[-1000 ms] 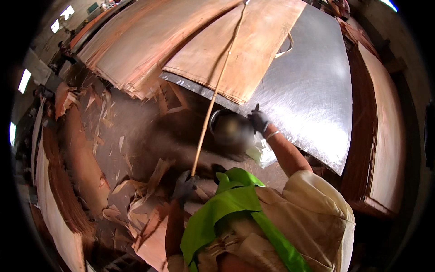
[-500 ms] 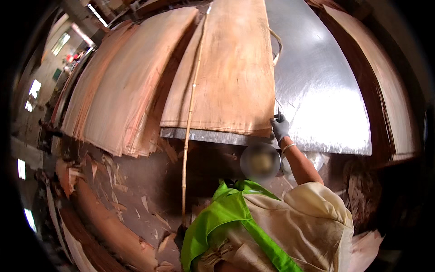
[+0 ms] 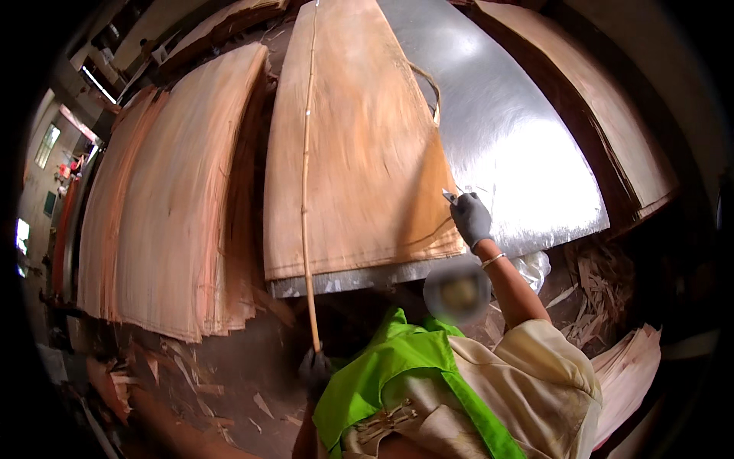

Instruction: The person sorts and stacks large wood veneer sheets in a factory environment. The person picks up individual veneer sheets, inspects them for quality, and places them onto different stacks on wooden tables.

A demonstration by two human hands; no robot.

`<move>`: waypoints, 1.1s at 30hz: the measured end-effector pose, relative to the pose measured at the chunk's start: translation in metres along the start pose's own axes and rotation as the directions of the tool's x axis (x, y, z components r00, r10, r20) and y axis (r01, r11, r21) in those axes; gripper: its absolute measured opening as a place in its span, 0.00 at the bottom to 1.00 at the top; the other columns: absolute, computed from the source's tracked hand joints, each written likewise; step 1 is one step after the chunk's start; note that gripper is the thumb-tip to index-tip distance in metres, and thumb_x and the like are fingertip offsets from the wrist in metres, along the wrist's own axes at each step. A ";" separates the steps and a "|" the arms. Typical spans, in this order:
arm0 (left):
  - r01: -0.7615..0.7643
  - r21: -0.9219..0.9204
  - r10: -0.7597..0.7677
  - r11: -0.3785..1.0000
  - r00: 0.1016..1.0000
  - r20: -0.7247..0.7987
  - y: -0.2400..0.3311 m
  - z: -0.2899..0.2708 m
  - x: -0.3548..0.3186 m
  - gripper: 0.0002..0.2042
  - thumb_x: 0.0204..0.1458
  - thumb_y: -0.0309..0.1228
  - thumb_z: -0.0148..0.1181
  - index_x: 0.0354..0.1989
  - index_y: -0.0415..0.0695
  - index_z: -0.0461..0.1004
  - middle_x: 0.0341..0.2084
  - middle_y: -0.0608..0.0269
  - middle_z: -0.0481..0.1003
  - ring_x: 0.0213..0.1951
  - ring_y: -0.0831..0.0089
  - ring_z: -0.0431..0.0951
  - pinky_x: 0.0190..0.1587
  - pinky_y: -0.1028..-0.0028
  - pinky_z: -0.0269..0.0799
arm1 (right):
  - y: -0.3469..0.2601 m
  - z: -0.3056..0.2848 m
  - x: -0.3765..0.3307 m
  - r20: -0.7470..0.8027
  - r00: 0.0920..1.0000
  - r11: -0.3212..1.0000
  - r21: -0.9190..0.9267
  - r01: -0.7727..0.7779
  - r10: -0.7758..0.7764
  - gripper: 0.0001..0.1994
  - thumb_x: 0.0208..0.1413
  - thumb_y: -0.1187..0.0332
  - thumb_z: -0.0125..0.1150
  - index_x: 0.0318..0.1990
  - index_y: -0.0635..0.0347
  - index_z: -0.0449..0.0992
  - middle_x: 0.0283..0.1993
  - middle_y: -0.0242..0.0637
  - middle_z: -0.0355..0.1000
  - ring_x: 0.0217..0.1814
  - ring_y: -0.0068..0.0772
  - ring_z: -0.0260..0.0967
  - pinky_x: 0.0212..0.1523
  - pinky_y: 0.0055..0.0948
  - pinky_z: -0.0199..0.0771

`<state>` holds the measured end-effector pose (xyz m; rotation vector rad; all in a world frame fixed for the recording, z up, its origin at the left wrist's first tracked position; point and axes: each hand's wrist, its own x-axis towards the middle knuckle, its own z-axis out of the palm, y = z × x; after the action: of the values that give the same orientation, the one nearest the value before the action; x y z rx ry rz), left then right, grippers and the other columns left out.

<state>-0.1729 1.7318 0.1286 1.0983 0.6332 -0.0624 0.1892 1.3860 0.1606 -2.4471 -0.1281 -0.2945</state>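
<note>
A pale wood veneer sheet lies on a shiny metal-topped table, covering its left part. Over the veneer stretches a long thin bamboo stick, running lengthwise. At the stick's near end, my left hand in a dark glove is closed around it, partly in shadow. My right hand, in a grey glove, grips a small knife at the sheet's right edge. Beside the hand, a darker orange area marks the veneer. A narrow veneer strip curls off the same edge farther away.
Stacks of veneer stand on the left and beyond the metal on the right. Wood scraps litter the floor at the right and lower left. Crumpled clear plastic sits by the table's near edge.
My right hand has moved farther along the veneer's right edge with the knife. The left hand on the stick now shows more clearly. The whole view has turned and shifted.
</note>
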 end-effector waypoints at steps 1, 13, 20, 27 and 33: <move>-0.015 0.022 0.016 1.000 0.999 -0.029 0.015 0.014 0.019 0.12 0.56 0.32 0.47 0.46 0.42 0.71 0.15 0.68 0.64 0.16 0.81 0.63 0.19 0.78 0.63 | -0.010 0.002 0.006 0.008 1.000 0.999 0.039 -0.009 0.009 0.09 0.47 0.65 0.56 0.25 0.62 0.70 0.27 0.44 0.68 0.27 0.45 0.67 0.27 0.37 0.65; -0.103 0.584 0.005 0.805 0.986 0.167 0.047 0.067 0.187 0.15 0.52 0.31 0.50 0.46 0.36 0.63 0.16 0.54 0.72 0.17 0.68 0.74 0.20 0.69 0.68 | -0.279 0.153 0.099 0.172 0.919 0.868 0.426 0.255 -0.354 0.10 0.51 0.68 0.53 0.38 0.64 0.70 0.30 0.41 0.71 0.26 0.31 0.68 0.30 0.29 0.70; -0.046 0.484 -0.177 0.874 0.897 0.405 0.019 0.039 0.194 0.06 0.56 0.29 0.46 0.37 0.40 0.67 0.23 0.61 0.73 0.27 0.72 0.76 0.30 0.69 0.70 | -0.380 0.304 0.035 0.592 0.736 0.943 0.174 0.283 -0.329 0.14 0.51 0.61 0.49 0.29 0.64 0.73 0.34 0.53 0.71 0.37 0.54 0.69 0.39 0.45 0.69; -0.076 0.419 -0.220 0.905 0.760 0.612 0.013 0.039 0.206 0.09 0.55 0.33 0.48 0.40 0.42 0.66 0.28 0.60 0.73 0.32 0.73 0.74 0.35 0.71 0.69 | -0.378 0.337 -0.024 0.690 0.680 0.959 0.071 0.275 -0.246 0.12 0.49 0.64 0.48 0.37 0.63 0.70 0.37 0.53 0.71 0.40 0.54 0.70 0.39 0.44 0.70; -0.102 0.308 -0.176 0.946 0.638 0.750 0.012 0.054 0.208 0.12 0.55 0.36 0.49 0.42 0.43 0.66 0.32 0.60 0.73 0.35 0.74 0.73 0.39 0.73 0.68 | -0.339 0.302 0.003 0.878 0.365 0.936 0.214 0.281 -0.310 0.16 0.50 0.63 0.54 0.45 0.59 0.71 0.38 0.46 0.71 0.40 0.45 0.69 0.40 0.36 0.69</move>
<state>0.0268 1.7456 0.0487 1.2412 -0.1599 -0.6733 0.1896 1.8391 0.1387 -2.2443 -1.0565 0.9543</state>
